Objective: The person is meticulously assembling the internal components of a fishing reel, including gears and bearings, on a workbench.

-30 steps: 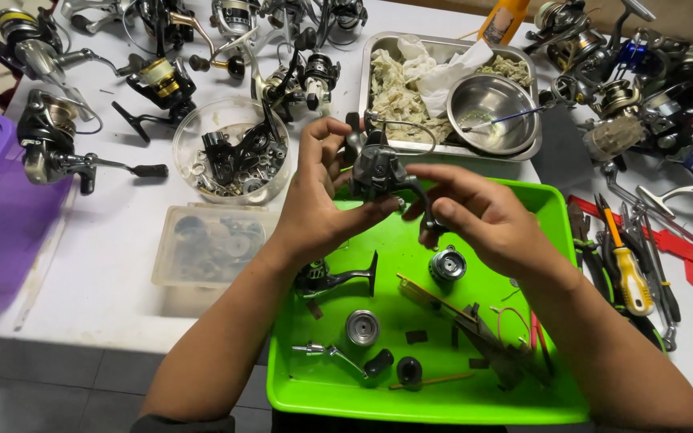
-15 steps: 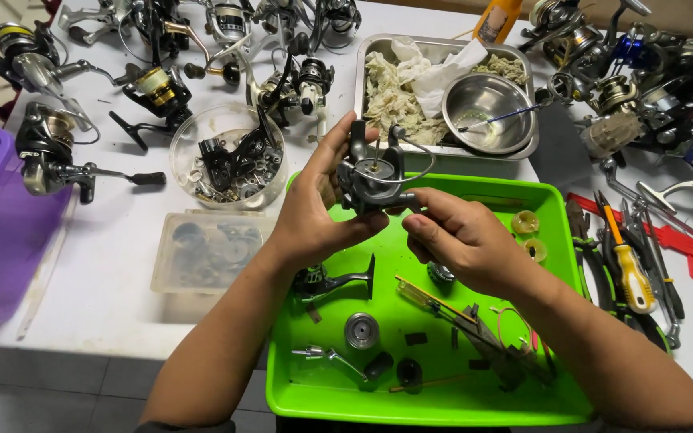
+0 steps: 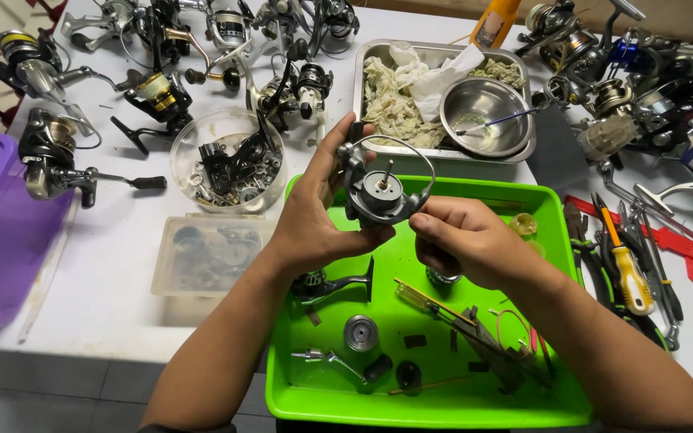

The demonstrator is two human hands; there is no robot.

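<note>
1. Since the earlier frames, both hands had lifted the dark fishing reel body [image 3: 378, 192] a little higher above the green tray [image 3: 559, 401], and the right hand [image 3: 463, 240] had drawn back from the reel's top to its lower right edge.
2. Left hand [image 3: 314, 220] gripped the reel body from the left, thumb curled under it and fingers wrapped behind, with one fingertip showing above the top.
3. Right hand was curled into a loose fist, its thumb and forefinger pinched against the reel's lower right side; whether they held a small part could not be told.
4. A thin wire bail arched over the reel, and a short metal shaft stood up from its centre, between the two sets of fingers.
5. Just below the fingers, inside the tray, lay a dark reel handle piece [image 3: 334, 282], a round metal spool part [image 3: 360, 332], a yellow-handled tool [image 3: 420, 298] and scattered small black parts.
6. Beyond the fingertips sat a metal pan [image 3: 362, 72] holding crumpled rags and a steel bowl [image 3: 484, 116].
7. Left of the left hand stood a clear round tub [image 3: 190, 152] of dark reel pieces, and nearer, a clear rectangular box [image 3: 202, 256].
8. Further left sat a purple bin [image 3: 2, 232].
9. Right of the right hand, a yellow-handled screwdriver [image 3: 627, 269] lay among pliers, well apart from the tray.
10. Many assembled reels crowded the far edge of the white table [image 3: 98, 305].
</note>
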